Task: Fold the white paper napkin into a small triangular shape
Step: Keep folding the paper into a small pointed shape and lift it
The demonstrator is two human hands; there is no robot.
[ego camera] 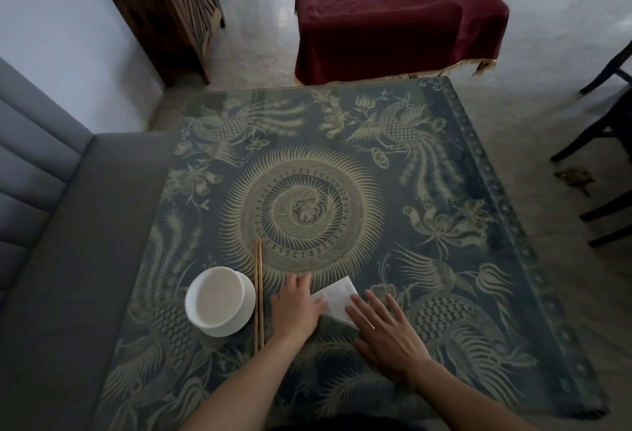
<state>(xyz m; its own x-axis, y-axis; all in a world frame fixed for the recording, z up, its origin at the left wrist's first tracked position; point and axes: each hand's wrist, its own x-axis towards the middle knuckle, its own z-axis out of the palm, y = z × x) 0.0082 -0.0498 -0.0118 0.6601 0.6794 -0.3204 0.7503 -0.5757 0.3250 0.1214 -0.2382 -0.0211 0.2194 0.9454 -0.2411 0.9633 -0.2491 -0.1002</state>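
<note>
The white paper napkin (337,297) lies folded flat on the patterned table (427,170), near its front edge. My left hand (297,307) rests on the napkin's left corner, fingers bent down onto it. My right hand (384,328) lies flat with fingers spread, its fingertips pressing the napkin's lower right edge. Both hands hide parts of the napkin, and only its upper middle shows.
A white bowl (219,299) on a white saucer stands left of my left hand. A pair of wooden chopsticks (259,294) lies between the bowl and that hand. A grey sofa (51,259) runs along the table's left side; dark chairs (602,143) stand to the right.
</note>
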